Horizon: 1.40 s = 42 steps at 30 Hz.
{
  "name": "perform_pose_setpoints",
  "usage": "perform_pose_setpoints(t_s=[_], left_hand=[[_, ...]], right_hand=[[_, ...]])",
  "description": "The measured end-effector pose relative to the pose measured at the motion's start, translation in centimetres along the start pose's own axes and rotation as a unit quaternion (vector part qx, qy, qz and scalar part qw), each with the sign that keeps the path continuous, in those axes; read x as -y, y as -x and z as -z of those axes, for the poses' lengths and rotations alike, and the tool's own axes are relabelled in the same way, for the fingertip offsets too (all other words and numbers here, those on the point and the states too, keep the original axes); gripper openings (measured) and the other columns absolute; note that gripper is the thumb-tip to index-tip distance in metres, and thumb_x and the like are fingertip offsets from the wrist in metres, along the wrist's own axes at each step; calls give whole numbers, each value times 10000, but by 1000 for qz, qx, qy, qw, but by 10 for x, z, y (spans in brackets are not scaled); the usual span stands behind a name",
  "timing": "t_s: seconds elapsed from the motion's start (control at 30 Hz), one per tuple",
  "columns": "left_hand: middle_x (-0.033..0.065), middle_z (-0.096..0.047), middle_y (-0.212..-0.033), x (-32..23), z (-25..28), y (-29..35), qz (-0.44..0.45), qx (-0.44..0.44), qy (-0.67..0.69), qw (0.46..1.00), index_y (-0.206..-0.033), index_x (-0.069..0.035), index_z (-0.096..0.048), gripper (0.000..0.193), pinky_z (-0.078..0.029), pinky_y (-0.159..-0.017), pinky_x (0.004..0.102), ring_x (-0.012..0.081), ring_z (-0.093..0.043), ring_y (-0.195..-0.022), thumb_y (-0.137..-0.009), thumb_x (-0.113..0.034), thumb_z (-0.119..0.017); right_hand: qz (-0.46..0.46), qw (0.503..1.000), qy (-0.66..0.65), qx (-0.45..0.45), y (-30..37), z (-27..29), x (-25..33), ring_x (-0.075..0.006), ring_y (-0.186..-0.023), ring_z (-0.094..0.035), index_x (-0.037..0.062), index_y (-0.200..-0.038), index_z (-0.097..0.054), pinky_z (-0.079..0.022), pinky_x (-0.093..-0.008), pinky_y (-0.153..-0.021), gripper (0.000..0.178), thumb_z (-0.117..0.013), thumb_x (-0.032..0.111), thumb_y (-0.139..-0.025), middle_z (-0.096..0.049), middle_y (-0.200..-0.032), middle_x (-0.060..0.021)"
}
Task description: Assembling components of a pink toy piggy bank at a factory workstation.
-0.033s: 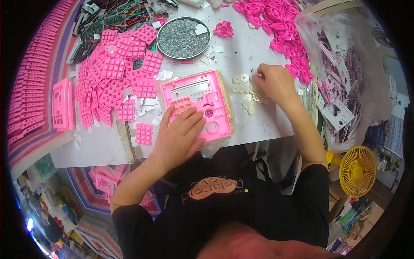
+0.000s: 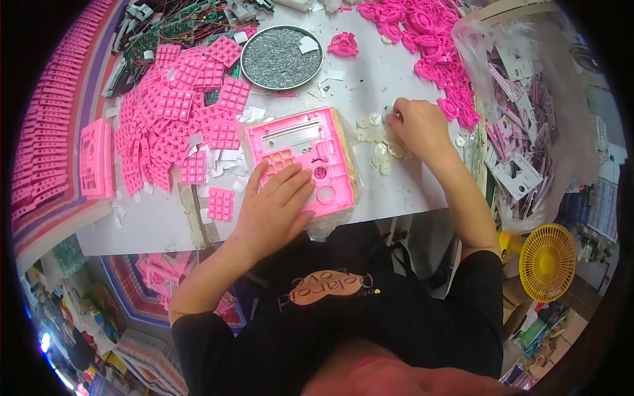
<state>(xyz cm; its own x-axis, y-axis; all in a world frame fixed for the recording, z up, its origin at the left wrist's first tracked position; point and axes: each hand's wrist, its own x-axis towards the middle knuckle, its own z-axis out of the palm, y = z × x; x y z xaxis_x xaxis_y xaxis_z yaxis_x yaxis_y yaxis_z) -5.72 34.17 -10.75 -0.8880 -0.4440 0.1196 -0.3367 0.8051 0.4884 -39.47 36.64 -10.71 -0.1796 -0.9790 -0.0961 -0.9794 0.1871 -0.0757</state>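
A pink plastic housing shell (image 2: 338, 191) with a slotted window, a grid of square openings and round holes lies on a plastic-wrapped pad (image 2: 354, 173) near the table's front edge. My left hand (image 2: 279, 203) rests on its lower left part with fingers stretched out, covering some of the square openings. To the right, my right hand (image 2: 417, 127) is over a loose cluster of small translucent white discs (image 2: 381, 149). Its fingers are curled and pinched together; whatever is between the tips is hidden.
Pink keypads (image 2: 174, 104) are heaped at left, below circuit boards with wires (image 2: 175, 30). A round tray of small screws (image 2: 280, 63) stands at the back. Pink ring parts (image 2: 422, 39) lie back right, beside a plastic bag of printed parts (image 2: 515, 145). A yellow fan (image 2: 547, 262) sits lower right.
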Motion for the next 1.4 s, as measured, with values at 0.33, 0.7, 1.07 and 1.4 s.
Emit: perform_pose_setpoints(t_s=[0.33, 0.7, 1.07, 1.4], left_hand=[[75, -617, -1359, 1, 0, 2, 5, -8, 17, 1000, -1287, -76, -635, 469, -262, -1188, 550, 239, -527, -1350, -863, -256, -729], [68, -597, -1380, 3, -4, 6, 7, -14, 25, 1000, -1284, -73, -636, 477, -276, -1189, 539, 221, -515, -1360, -853, -255, -726], [86, -591, -1380, 7, -10, 8, 3, -30, 38, 999, -1268, -63, -647, 477, -278, -1188, 532, 226, -510, -1353, -837, -252, -729], [112, -596, -1365, 9, -16, 10, -5, -55, 49, 997, -1253, -55, -647, 461, -300, -1168, 532, 247, -529, -1330, -838, -242, -719]], right_hand=[[37, 989, -125, -76, -8, -9, 2, -359, -793, -674, 54, -906, -707, -514, -464, -672, 89, -658, 110, -856, -693, -841, -152], [246, 932, -220, -151, 48, -8, 106, -289, -836, -628, 66, -932, -711, -525, -383, -729, 178, -779, 55, -768, -676, -888, -76], [244, 955, -156, -57, 37, 5, 118, -336, -1062, -569, 42, -886, -661, -516, -426, -864, 199, -788, 41, -732, -639, -1099, -86], [253, 939, -178, -148, 39, -13, 117, -374, -1084, -540, 34, -845, -618, -503, -431, -870, 183, -768, 35, -740, -626, -1190, -117]])
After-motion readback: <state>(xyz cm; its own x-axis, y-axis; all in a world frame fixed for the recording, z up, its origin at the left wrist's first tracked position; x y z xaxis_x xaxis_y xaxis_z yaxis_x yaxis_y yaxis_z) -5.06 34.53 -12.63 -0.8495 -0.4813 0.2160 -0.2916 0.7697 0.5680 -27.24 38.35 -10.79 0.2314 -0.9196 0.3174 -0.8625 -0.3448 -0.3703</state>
